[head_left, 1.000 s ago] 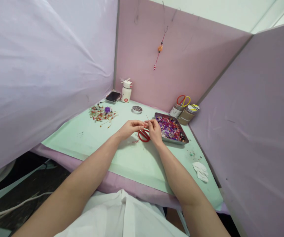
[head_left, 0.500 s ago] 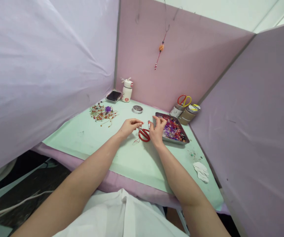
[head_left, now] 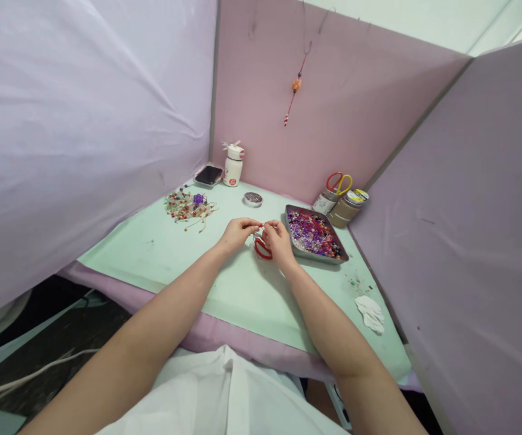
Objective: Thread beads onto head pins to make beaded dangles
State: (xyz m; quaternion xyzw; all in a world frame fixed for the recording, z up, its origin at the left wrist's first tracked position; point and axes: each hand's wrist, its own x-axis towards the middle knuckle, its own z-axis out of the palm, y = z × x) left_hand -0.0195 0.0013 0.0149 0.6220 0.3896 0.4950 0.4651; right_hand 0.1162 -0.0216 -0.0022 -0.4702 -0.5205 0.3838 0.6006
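Pinching a thin red cord (head_left: 260,226) between the fingertips of both, my left hand (head_left: 236,233) and right hand (head_left: 280,240) meet just over the green mat (head_left: 243,290), right beside the bead tray (head_left: 321,260).

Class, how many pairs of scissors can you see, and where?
2. One pair with red and yellow handles stands in a jar at the back; a red pair lies on the table, partly hidden by the right hand.

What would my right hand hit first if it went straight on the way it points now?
Probably the left hand, whose fingertips pinch the red cord just ahead of the right hand; they look nearly touching, though depth is unclear.
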